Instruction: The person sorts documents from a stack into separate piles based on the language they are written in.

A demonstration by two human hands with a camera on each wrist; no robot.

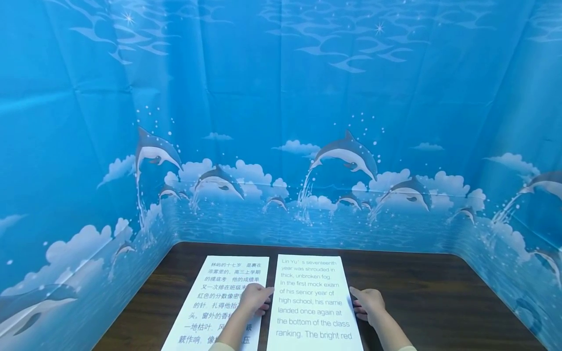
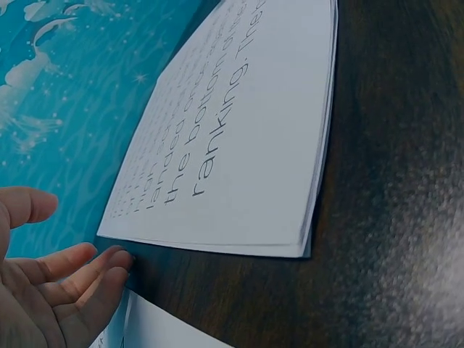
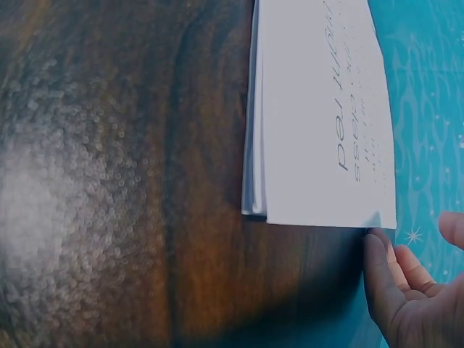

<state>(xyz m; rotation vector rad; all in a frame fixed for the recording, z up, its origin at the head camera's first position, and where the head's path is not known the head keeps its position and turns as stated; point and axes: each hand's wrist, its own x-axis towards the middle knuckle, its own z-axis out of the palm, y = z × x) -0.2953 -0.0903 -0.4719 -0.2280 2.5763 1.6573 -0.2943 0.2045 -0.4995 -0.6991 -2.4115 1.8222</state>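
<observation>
A stack of white paper sheets [image 1: 309, 297] printed with large English text lies between the two hands. To its left lies a white sheet [image 1: 219, 297] with Chinese text, partly covered by my left hand [image 1: 254, 297]. The left fingers [image 2: 101, 290] are loosely bent, thumb apart, close to the English stack's left edge. My right hand [image 1: 369, 303] is beside that stack's right edge. In the right wrist view its fingertips [image 3: 377, 243] are right at the paper edge, with the thumb held apart. Neither hand grips a sheet.
Both papers lie on a dark brown wooden table [image 1: 421, 292]. A blue curtain [image 1: 281, 122] printed with dolphins, clouds and waves encloses the table at the back and both sides. Light glares off the table's near surface in both wrist views.
</observation>
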